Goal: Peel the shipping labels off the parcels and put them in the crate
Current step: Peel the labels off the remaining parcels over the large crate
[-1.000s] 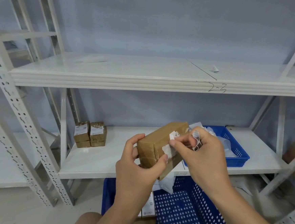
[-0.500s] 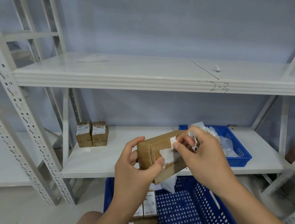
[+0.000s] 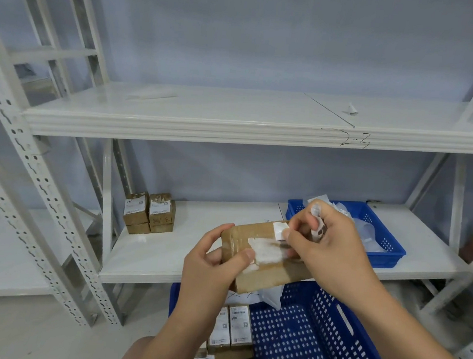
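While the white lower shelf (image 3: 196,249) runs across the middle of the view, the large blue crate (image 3: 316,341) stands just in front of it and below its edge, with several labelled parcels (image 3: 232,330) lying in its left part. On the right end of this shelf sits a smaller blue basket (image 3: 388,253) with white and clear scraps inside. At the left end of the same shelf stand two short stacks of small brown boxes (image 3: 149,215), touching each other, with white labels on them. In front of the shelf edge and above the large crate, a brown taped parcel (image 3: 264,275) is held tilted in the air. The left hand (image 3: 208,270) grasps its left end, the thumb curled on the near face. The right hand (image 3: 334,249) is at the upper right corner of the parcel: thumb and forefinger pinch a small white piece of shipping label (image 3: 280,228), and the other fingers are curled around crumpled peeled strips (image 3: 317,219). A torn white patch (image 3: 263,251) lies on the near face, beside the left thumb.
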